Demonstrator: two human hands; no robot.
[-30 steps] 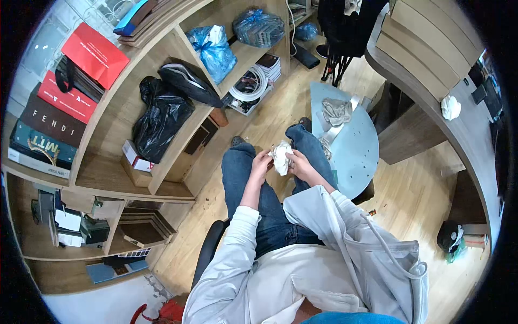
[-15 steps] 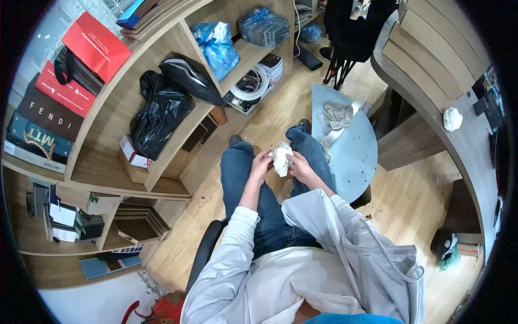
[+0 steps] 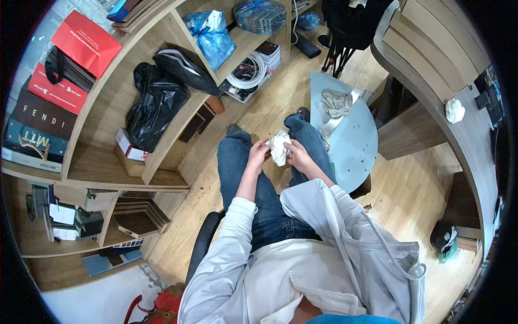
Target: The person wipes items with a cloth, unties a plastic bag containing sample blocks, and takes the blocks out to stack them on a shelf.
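Note:
A crumpled white cloth-like bundle [image 3: 279,147] is between my hands, above the gap between my knees. From its left side my left hand [image 3: 258,153] grips it with bent fingers. On the opposite side my right hand [image 3: 298,155] has its fingers and thumb closed on the same bundle. Just right of my right leg stands a round-edged blue-grey table [image 3: 352,152] sprinkled with small dark bits. A crumpled greyish cloth [image 3: 336,102] lies on it, touching or close to a pale strip [image 3: 341,125].
Wooden shelves [image 3: 162,178] on the left hold a black plastic bag [image 3: 154,105], a blue bag [image 3: 210,39] and a white cable coil [image 3: 249,73]. The curved desk [image 3: 469,140] on the right bears cardboard boxes [image 3: 426,59] and a white wad [image 3: 454,110].
The view has shifted slightly, so the surroundings sit a little higher in it. Both hands still hold the white bundle, which has turned or been reshaped a little.

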